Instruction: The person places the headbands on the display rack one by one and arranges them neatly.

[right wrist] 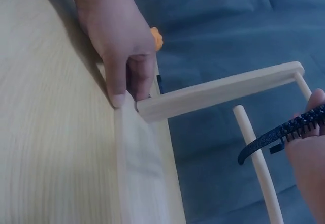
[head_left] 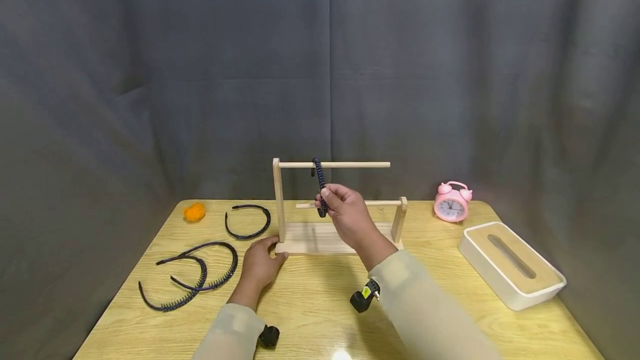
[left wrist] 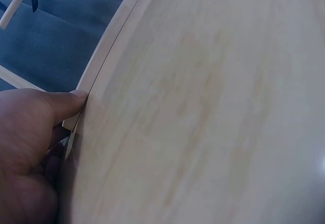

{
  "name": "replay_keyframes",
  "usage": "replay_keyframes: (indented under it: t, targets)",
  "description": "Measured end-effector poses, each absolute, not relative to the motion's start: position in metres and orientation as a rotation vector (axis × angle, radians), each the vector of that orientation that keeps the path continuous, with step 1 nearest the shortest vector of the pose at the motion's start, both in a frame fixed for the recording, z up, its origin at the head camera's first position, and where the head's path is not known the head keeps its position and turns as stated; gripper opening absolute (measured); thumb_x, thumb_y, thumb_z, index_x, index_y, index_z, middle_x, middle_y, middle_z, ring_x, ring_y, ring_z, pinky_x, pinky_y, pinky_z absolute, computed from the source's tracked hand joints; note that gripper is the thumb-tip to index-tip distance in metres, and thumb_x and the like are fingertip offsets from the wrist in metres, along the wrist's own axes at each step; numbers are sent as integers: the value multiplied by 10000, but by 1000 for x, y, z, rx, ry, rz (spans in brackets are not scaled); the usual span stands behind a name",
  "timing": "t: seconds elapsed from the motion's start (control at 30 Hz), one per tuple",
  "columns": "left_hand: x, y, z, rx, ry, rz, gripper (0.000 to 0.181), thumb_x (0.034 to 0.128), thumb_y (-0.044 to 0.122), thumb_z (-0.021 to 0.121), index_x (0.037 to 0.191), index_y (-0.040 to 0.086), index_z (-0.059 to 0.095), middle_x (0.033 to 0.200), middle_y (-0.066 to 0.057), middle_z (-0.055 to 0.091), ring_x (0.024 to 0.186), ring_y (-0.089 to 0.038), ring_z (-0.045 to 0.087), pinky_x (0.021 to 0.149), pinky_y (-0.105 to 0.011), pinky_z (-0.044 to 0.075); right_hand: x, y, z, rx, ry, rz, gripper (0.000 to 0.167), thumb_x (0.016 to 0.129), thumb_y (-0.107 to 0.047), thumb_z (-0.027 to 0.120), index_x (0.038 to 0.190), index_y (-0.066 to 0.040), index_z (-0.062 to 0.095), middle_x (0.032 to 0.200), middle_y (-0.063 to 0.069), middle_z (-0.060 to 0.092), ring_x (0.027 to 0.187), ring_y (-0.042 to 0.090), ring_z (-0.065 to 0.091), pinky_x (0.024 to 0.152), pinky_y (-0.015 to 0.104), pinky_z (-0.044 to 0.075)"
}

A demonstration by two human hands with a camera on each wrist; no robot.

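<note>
Grey curtain [head_left: 425, 71] as backdrop; below it, one wood-grain surface [head_left: 310, 293]. At its middle toward the back: one wooden rack [head_left: 279, 199], pale, comprising base [head_left: 315, 238], upper rod [head_left: 355, 165] with free end to the right, and lower rod [head_left: 382, 203] with free end to the left. Right hand [head_left: 347, 213]: fingers closed on the dark held headband [head_left: 320, 175], thumb toward the head camera. Held headband: at the rack, seen nearly edge-on, long axis close to upright, slightly tilted, and crosswise to both rods; its top overlaps the upper rod, left of that rod's middle, and its lower part meets the line of the lower rod, inward of the free end. Whether it loops round either rod: cannot tell. Right hand the nearer to both rods; left hand [head_left: 262, 263] low, its fingers gripping the base's left front corner. At left on the surface: one loose headband [head_left: 269, 222] alone; two overlapping, front headband [head_left: 204, 276] and rear headband [head_left: 236, 260]; one orange fluffy item [head_left: 194, 212]. At right: one pink alarm clock [head_left: 451, 206]; one tissue box [head_left: 510, 271], white, wood-topped.
</note>
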State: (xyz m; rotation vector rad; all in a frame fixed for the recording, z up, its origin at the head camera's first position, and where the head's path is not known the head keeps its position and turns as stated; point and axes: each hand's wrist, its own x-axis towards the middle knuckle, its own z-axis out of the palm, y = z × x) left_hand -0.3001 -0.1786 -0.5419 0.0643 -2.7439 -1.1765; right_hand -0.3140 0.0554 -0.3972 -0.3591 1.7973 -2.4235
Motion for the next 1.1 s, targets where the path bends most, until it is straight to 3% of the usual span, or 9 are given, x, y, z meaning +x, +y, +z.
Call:
replay_keyframes:
  t: [0.13, 0.37, 0.57, 0.7, 0.9, 1.0, 1.1]
  targets:
    - [-300, -180, -544, 74, -2752, -1178, 517, 992, 255, 833, 1458, 75, 699, 1497, -202, 662, 1459, -462, 552, 1231, -630, 441, -316, 46, -403, -389, 1777, -2425, 191, 1146, -59, 548, 1249, 93, 601, 1043, 41, 660, 982, 142, 698, 1079, 363, 566]
    - [-296, -180, -546, 66, -2752, -1168, 474, 1000, 234, 822, 1432, 69, 715, 1490, -212, 664, 1448, -470, 559, 1219, -638, 448, -318, 32, -410, -428, 1757, -2442, 165, 1142, -39, 540, 1246, 76, 597, 1059, 46, 687, 1000, 141, 712, 1067, 322, 563]
    - [-295, -180, -546, 71, -2746, -1168, 463, 1000, 220, 818, 1424, 65, 719, 1492, -216, 661, 1449, -477, 555, 1222, -643, 441, -321, 26, -414, -426, 1764, -2429, 238, 1144, -59, 552, 1291, 127, 578, 1043, 13, 722, 1120, 157, 687, 1220, 422, 462]
    - [-296, -179, -545, 62, -2741, -1157, 474, 1000, 220, 817, 1431, 53, 712, 1500, -220, 656, 1449, -476, 556, 1227, -637, 440, -325, 24, -417, -406, 1827, -2406, 204, 1136, -61, 571, 1259, 92, 625, 1076, 38, 759, 1144, 158, 695, 1268, 437, 434]
    - [-297, -178, -544, 58, -2748, -1151, 480, 1003, 223, 820, 1440, 58, 709, 1496, -210, 662, 1448, -463, 561, 1221, -627, 453, -328, 24, -420, -415, 1982, -2354, 127, 1116, -82, 626, 1195, -3, 686, 1103, 60, 772, 1155, 279, 699, 1122, 387, 533]
    - [-298, -179, -543, 52, -2745, -1149, 475, 999, 220, 825, 1432, 60, 716, 1487, -212, 667, 1441, -462, 569, 1217, -627, 457, -329, 23, -419, -431, 2047, -2328, 141, 1111, -91, 642, 1214, -12, 697, 1132, 97, 770, 1208, 398, 665, 1046, 390, 554]
    - [-298, -180, -542, 44, -2734, -1146, 467, 990, 211, 832, 1419, 61, 727, 1476, -217, 674, 1430, -464, 578, 1209, -629, 463, -330, 23, -419, -433, 2096, -2296, 160, 1111, -104, 648, 1229, -11, 702, 1180, 138, 768, 1247, 435, 654, 1029, 359, 567]
